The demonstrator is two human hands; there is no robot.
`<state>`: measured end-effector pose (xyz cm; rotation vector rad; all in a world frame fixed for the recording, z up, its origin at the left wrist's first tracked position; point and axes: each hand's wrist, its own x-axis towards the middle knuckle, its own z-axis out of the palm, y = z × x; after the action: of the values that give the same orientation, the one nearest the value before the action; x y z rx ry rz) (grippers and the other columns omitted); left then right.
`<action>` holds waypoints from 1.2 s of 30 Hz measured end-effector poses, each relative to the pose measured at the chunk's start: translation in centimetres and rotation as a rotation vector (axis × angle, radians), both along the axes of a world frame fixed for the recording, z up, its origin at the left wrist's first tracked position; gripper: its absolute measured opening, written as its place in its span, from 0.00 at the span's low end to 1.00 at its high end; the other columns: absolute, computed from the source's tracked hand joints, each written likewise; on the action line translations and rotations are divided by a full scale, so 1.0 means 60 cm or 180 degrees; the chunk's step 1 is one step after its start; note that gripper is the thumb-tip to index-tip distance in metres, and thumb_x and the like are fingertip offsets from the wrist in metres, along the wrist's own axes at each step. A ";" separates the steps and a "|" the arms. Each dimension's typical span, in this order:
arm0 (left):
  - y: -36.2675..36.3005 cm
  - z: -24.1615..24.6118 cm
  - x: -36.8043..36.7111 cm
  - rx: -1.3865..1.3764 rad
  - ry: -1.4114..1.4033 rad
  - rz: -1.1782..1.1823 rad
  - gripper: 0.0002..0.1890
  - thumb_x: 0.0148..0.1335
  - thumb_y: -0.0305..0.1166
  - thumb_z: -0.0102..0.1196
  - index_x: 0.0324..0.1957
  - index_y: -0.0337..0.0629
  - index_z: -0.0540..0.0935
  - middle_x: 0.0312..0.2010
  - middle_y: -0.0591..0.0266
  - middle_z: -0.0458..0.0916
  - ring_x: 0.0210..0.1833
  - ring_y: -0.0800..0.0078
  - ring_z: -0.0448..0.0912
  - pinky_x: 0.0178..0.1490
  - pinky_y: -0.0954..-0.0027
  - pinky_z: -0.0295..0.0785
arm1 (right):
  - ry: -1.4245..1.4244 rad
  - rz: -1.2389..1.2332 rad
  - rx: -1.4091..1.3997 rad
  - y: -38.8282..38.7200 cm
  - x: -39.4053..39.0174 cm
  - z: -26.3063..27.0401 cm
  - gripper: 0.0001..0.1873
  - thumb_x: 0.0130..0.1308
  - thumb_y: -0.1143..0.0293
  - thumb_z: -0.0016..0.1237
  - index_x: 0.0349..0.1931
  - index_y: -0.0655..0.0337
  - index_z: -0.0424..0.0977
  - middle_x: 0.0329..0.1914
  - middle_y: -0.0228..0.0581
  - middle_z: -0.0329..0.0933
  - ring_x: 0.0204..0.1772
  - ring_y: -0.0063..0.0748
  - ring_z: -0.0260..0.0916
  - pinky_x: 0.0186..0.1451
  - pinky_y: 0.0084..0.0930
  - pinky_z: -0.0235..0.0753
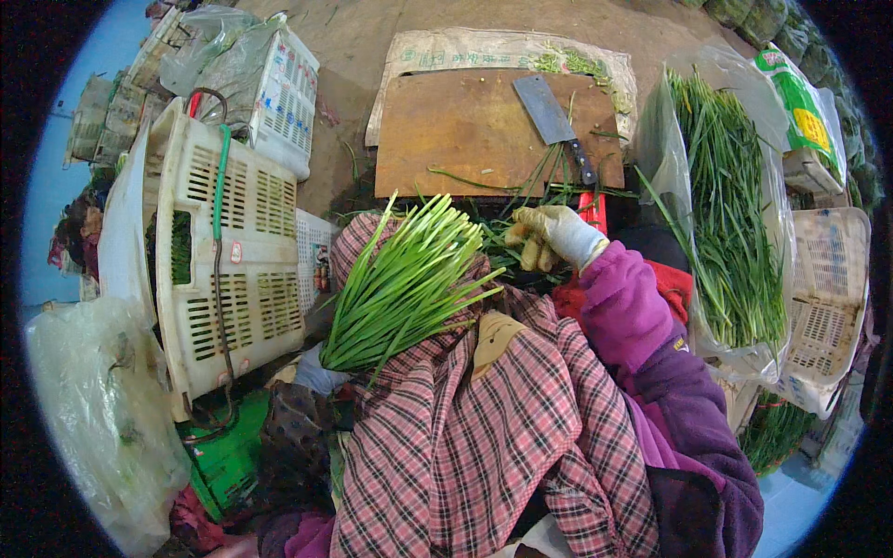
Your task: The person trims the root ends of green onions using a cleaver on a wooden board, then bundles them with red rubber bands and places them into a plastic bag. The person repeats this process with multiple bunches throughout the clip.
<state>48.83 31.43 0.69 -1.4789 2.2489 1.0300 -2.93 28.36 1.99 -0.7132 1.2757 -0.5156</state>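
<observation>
A bunch of long green leafy stalks, seemingly garlic chives (pixel 411 286), lies across my lap over a pink plaid apron (pixel 488 411). My left hand (pixel 319 370), in a pale glove, is at the bunch's lower left end; its fingers are hidden beneath the leaves. My right hand (pixel 548 236), in a white and yellowed glove, hovers just beyond my lap with its fingers curled; whether it pinches anything is unclear. Past it, a cleaver (pixel 548 115) with a black handle rests on a wooden board (pixel 453 132), with loose green leaves near the handle.
A white plastic crate (pixel 241 181) bound with a hose-covered strap stands at left, above a green crate (pixel 234 446). On the right, a clear plastic bag (pixel 656 132) holds many green stalks (pixel 732 209), beside another slotted crate (pixel 830 279). Trimmings (pixel 572 61) lie on a woven sack (pixel 446 52).
</observation>
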 end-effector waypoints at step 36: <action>0.059 0.050 -0.078 0.1579 0.1836 0.1838 0.37 0.50 0.23 0.72 0.63 0.39 0.71 0.59 0.60 0.77 0.59 0.68 0.76 0.64 0.63 0.71 | -0.1183 0.0462 -0.0510 0.069 0.110 -0.033 0.13 0.62 0.67 0.60 0.44 0.64 0.83 0.40 0.35 0.84 0.43 0.23 0.77 0.52 0.27 0.76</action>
<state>44.14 35.00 3.68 -1.7769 1.6430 2.2366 3.67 32.47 0.02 -0.7948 0.8363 -0.6038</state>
